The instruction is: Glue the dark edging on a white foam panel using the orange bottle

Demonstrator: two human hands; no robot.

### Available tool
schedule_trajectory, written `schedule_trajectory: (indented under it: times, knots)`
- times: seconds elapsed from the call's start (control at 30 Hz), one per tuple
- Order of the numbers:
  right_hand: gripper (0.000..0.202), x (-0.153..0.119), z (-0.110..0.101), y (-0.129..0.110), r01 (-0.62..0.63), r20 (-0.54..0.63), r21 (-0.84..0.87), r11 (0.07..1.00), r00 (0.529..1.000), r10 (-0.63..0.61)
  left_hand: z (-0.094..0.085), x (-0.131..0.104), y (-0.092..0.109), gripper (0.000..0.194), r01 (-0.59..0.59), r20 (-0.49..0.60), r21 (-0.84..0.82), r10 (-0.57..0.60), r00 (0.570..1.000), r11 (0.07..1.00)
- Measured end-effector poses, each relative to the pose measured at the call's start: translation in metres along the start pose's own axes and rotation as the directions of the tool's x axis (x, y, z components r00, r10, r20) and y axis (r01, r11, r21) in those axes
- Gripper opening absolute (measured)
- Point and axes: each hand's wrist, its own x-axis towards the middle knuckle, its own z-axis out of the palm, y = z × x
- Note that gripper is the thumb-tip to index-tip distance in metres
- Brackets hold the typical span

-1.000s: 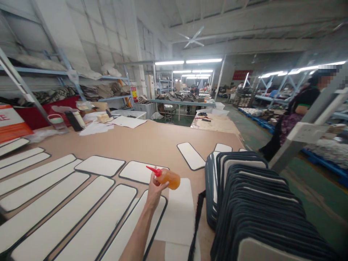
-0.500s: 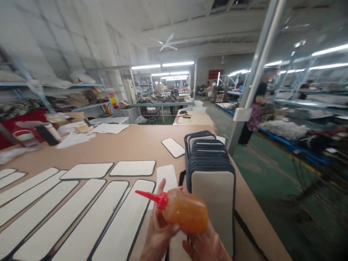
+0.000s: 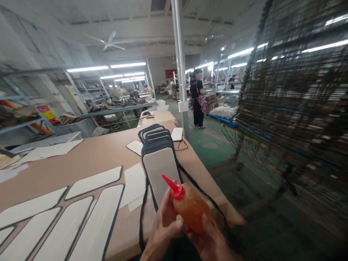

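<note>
An amber-coloured squeeze bottle (image 3: 194,208) with a red pointed nozzle is held tilted in front of me, the nozzle aimed up and to the left. My left hand (image 3: 167,217) is closed round its neck end. Around the bottle's lower body wraps my right hand (image 3: 208,235), thumb on the near side. Just beyond my hands a stack of dark-edged white pads (image 3: 160,159) lies on the table (image 3: 108,148). Black straps (image 3: 195,185) run along both sides of the stack. The bottle hides part of the stack's near end.
Several dark-bordered white pads (image 3: 100,217) lie spread on the left of the table. A metal post (image 3: 181,72) rises past its far right edge. A person (image 3: 198,98) stands beyond the post. A tall dark rack (image 3: 293,119), blurred, fills the right.
The view has swung to the right, so stack and post sit further left. The bottle stays in both hands; its nozzle now points more upward, and my right hand grips its side.
</note>
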Motion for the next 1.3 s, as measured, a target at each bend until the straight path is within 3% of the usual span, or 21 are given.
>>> schedule_trajectory:
  times: [0.1,0.2,0.33,0.4,0.47,0.53,0.6,0.67,0.8,0.9,0.97,1.03,1.17,1.23,1.3]
  knots:
    - [0.049,-0.009,0.0,-0.004,0.029,-0.028,-0.018,0.999,0.999,-0.029,0.003,0.002,-0.009,0.09,0.015,0.037,0.082,-0.018,0.999,0.996]
    - [0.052,-0.011,0.004,0.004,0.087,-0.065,-0.047,0.995,0.994,-0.09,0.006,0.004,-0.018,0.095,0.048,0.007,0.076,-0.048,0.999,0.996]
    - [0.06,-0.002,0.003,0.013,0.146,0.05,-0.149,0.978,0.989,-0.141,0.007,0.002,-0.019,0.105,-0.013,-0.161,-0.031,0.008,0.987,0.999]
    - [0.065,0.003,0.002,0.008,0.28,0.073,-0.294,0.914,0.96,-0.271,0.002,0.001,-0.013,0.108,-0.056,-0.235,-0.042,0.044,0.971,0.998]
    - [0.06,0.006,0.006,-0.004,0.438,0.081,-0.558,0.705,0.874,-0.479,-0.008,-0.001,-0.005,0.11,-0.07,-0.269,-0.007,0.066,0.961,0.998]
    - [0.042,0.007,0.018,-0.017,0.54,0.219,-0.77,0.34,0.725,-0.654,-0.02,-0.004,0.001,0.11,-0.06,-0.277,0.038,0.069,0.958,0.997]
    - [0.023,0.005,0.034,-0.026,0.604,0.439,-0.797,0.01,0.591,-0.677,-0.031,-0.007,0.004,0.112,-0.053,-0.268,0.061,0.067,0.961,0.997]
    - [0.016,0.005,0.051,-0.03,0.666,0.597,-0.73,-0.155,0.509,-0.62,-0.038,-0.009,0.004,0.113,-0.047,-0.263,0.058,0.061,0.963,0.997]
    - [0.008,0.01,0.071,-0.029,0.697,0.654,-0.703,-0.142,0.555,-0.514,-0.041,-0.01,0.007,0.112,-0.012,-0.294,0.005,0.013,0.956,1.0]
    - [0.008,0.016,0.074,-0.033,0.699,0.663,-0.709,-0.093,0.615,-0.427,-0.041,-0.01,0.012,0.116,0.012,-0.32,-0.009,-0.014,0.947,1.0]
    - [0.011,0.018,0.076,-0.038,0.704,0.684,-0.703,-0.098,0.632,-0.365,-0.041,-0.009,0.016,0.118,0.015,-0.318,0.004,-0.013,0.948,1.0]
    - [0.013,0.019,0.078,-0.041,0.719,0.726,-0.676,-0.162,0.611,-0.316,-0.042,-0.008,0.019,0.114,0.02,-0.305,0.014,-0.015,0.952,1.0]
    - [0.015,0.016,0.084,-0.043,0.717,0.81,-0.585,-0.379,0.533,-0.244,-0.041,-0.007,0.025,0.101,0.004,-0.281,0.045,0.009,0.96,0.999]
    - [0.016,0.014,0.087,-0.043,0.712,0.821,-0.565,-0.417,0.535,-0.199,-0.039,-0.008,0.029,0.099,-0.01,-0.247,0.062,0.025,0.969,0.998]
    - [0.015,0.013,0.089,-0.044,0.707,0.808,-0.578,-0.407,0.568,-0.16,-0.037,-0.009,0.032,0.1,0.02,-0.248,0.081,0.001,0.969,0.997]
